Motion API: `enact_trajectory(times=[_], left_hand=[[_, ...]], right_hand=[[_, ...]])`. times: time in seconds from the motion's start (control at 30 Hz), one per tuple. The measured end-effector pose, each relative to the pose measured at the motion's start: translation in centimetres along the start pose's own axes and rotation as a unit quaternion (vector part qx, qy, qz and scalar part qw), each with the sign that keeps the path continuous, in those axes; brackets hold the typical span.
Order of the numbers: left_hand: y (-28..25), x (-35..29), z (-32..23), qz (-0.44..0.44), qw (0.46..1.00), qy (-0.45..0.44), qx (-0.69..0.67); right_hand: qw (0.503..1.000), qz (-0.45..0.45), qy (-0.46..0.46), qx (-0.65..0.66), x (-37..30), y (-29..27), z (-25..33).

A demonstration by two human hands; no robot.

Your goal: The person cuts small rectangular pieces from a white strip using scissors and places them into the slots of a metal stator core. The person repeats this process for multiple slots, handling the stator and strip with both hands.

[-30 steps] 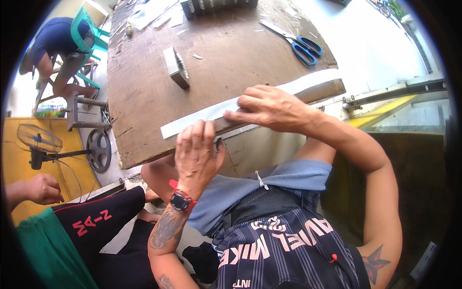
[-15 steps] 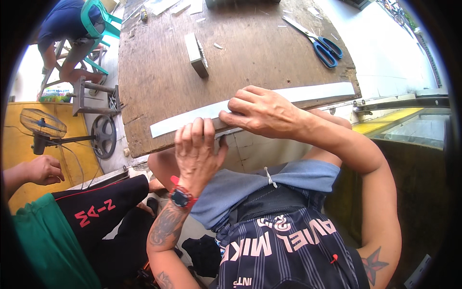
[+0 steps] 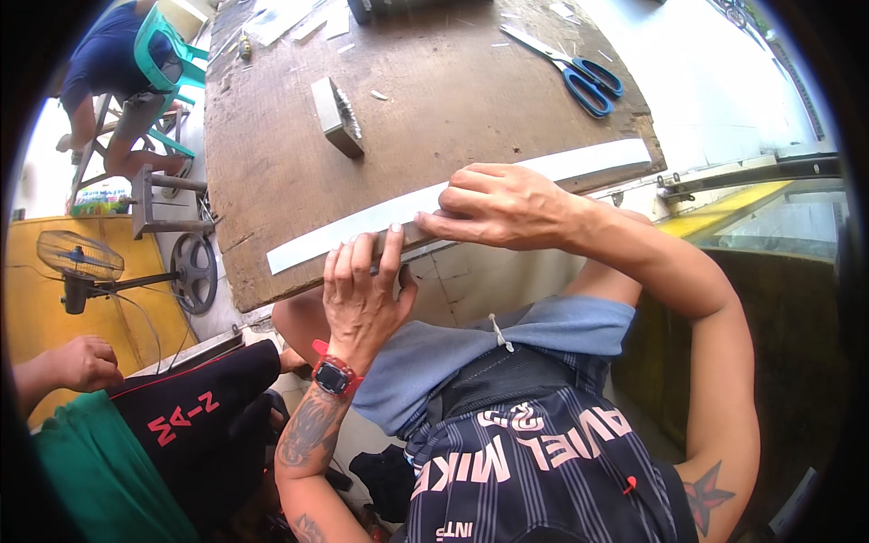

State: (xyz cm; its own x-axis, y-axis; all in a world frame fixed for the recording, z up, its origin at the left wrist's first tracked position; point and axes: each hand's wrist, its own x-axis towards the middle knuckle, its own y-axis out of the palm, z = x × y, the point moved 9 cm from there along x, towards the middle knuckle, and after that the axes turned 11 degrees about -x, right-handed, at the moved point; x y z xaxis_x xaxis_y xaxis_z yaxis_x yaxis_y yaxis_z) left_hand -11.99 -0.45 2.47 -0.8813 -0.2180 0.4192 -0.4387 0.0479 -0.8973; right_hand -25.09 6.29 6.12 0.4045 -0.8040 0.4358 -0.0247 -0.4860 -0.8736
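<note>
White strip (image 3: pixel 407 206) lies lengthwise along the near edge of the table (image 3: pixel 444 109), running from the left end out past the right hand (image 3: pixel 511 208). Step in hand looks like pressing or aligning it. Left hand (image 3: pixel 362 294): fingers nearly straight, tips at the strip's near edge, thumb well apart, no grip visible. Right hand: fingers curled over the strip just beside the left; can't tell if they pinch it. Next move calls for light, even pressure, strip kept parallel to the edge. Grey block (image 3: pixel 333 122) and scissors (image 3: pixel 575 65) lie farther back, well apart.
</note>
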Motion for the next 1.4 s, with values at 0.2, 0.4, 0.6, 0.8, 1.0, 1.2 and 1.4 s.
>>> enact_trajectory(times=[0.2,0.4,0.6,0.8,1.0,1.2,1.4], left_hand=[[0.8,0.2,-0.4,0.010,1.000,-0.019,0.002],[0.7,0.9,-1.5,0.004,1.000,0.011,0.014],[1.8,1.4,-2.4,-0.003,1.000,-0.009,0.006],[1.3,2.1,-2.8,-0.004,0.999,-0.003,0.037],[1.4,2.5,-2.7,0.018,0.999,-0.013,-0.045],[-1.9,-1.8,2.8,-0.029,1.000,-0.003,0.000],[-1.5,-1.4,2.3,0.008,0.999,-0.007,0.039]], right_hand=[[1.000,-0.003,0.017,0.005,-0.7,-0.1,-0.5],[1.000,0.003,0.003,0.002,-2.1,-0.9,-1.1],[1.000,0.008,0.003,-0.003,-2.5,-0.9,-1.5],[1.000,0.020,0.013,-0.006,-4.0,-1.0,-2.1],[0.999,0.045,0.013,0.000,-2.4,-2.2,-2.4],[1.000,-0.020,-0.006,-0.009,2.5,0.2,1.4],[0.999,-0.042,0.007,-0.014,0.6,0.3,0.5]])
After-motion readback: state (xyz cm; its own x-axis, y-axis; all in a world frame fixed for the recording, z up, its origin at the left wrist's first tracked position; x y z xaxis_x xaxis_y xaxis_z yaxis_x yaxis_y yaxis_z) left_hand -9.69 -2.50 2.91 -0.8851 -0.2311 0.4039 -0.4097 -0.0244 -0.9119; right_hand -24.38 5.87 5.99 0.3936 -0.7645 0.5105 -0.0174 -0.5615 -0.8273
